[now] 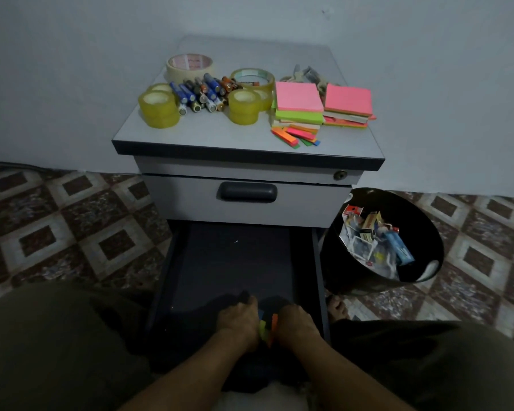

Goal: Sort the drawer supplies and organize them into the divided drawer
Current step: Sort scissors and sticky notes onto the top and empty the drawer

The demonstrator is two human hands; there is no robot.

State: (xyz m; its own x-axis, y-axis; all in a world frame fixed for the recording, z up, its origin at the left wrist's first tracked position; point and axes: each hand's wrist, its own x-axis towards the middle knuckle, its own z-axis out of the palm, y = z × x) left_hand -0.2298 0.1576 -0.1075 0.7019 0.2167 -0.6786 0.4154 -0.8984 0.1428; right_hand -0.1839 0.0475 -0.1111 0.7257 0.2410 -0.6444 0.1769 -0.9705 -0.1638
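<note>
Tiled floor, grey wall, and the cabinet (208, 130) sits dead centre with its lower drawer (235, 262) pulled wide open, dark inside, and no dividers show from here. To the right a black bin (425, 229) holds scraps and packaging. Up on the cabinet top the supplies wait in groups: tape rolls (158, 109), batteries (201, 93), sticky notes (298, 97).

Down at the drawer's front edge, the left hand (238, 320) and the right hand (297, 321) sit close together, knuckles up, with coloured tabs (274, 321) between them. Whether the fingers pinch the tabs or just press beside them, I can't tell; it's too dim. It looks like the first item is being placed, so this is early going. Next move, I'd say: square the tabs into the corner, then reach up for the notes.
</note>
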